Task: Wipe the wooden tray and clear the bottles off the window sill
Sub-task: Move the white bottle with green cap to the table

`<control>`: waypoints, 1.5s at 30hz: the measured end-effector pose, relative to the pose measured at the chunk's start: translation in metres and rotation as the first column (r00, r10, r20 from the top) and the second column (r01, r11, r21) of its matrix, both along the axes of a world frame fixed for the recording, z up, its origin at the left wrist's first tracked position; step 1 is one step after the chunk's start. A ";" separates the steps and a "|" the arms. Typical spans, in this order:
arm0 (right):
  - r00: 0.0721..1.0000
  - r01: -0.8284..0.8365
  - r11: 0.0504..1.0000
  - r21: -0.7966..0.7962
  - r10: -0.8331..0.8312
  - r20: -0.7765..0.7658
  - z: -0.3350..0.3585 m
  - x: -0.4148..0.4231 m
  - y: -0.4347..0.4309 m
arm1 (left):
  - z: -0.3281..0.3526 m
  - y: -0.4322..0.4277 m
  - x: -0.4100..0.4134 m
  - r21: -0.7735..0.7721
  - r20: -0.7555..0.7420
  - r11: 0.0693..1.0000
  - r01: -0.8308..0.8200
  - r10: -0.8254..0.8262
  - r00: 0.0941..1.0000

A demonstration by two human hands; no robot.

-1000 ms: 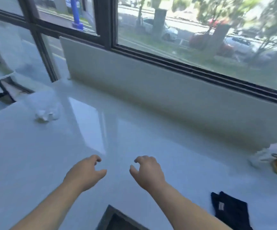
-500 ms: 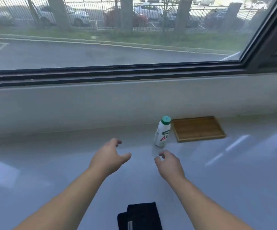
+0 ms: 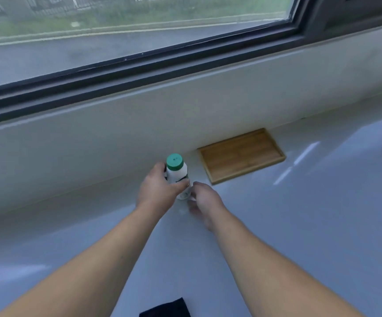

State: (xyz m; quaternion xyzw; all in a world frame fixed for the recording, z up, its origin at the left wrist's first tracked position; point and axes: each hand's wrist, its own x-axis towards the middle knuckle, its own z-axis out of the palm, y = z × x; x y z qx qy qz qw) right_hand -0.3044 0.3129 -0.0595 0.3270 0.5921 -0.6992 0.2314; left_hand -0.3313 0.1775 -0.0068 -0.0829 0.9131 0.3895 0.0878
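A white plastic bottle with a green cap (image 3: pixel 176 173) stands upright on the pale glossy window sill (image 3: pixel 300 225), close to the low wall under the window (image 3: pixel 93 46). Just to its right, apart from it, a flat rectangular wooden tray (image 3: pixel 241 155) lies against that wall. The left hand (image 3: pixel 159 191) wraps the bottle from the left; the right hand (image 3: pixel 204 202) sits at its base, right of it. A dark folded cloth (image 3: pixel 166 308) lies at the sill's near edge, between the forearms.
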 end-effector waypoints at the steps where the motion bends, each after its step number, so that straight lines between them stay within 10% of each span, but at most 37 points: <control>1: 1.000 0.002 1.000 -0.015 -0.002 0.000 0.001 0.000 -0.002 | 0.000 -0.001 0.001 0.001 -0.012 1.000 -0.010 0.010 1.000; 20: 0.877 -0.475 0.879 0.043 0.477 -0.067 0.053 0.111 -0.258 | 0.053 -0.251 0.187 0.104 -0.092 0.893 -0.439 0.448 0.889; 32: 0.454 -0.885 0.463 0.056 0.882 -0.125 0.086 0.416 -0.550 | 0.080 -0.501 0.549 0.099 -0.146 0.544 -0.833 0.836 0.529; 45: -0.077 -0.991 -0.072 0.110 0.996 -0.045 0.064 0.703 -0.681 | 0.040 -0.571 0.866 0.078 -0.052 0.030 -0.996 0.998 0.026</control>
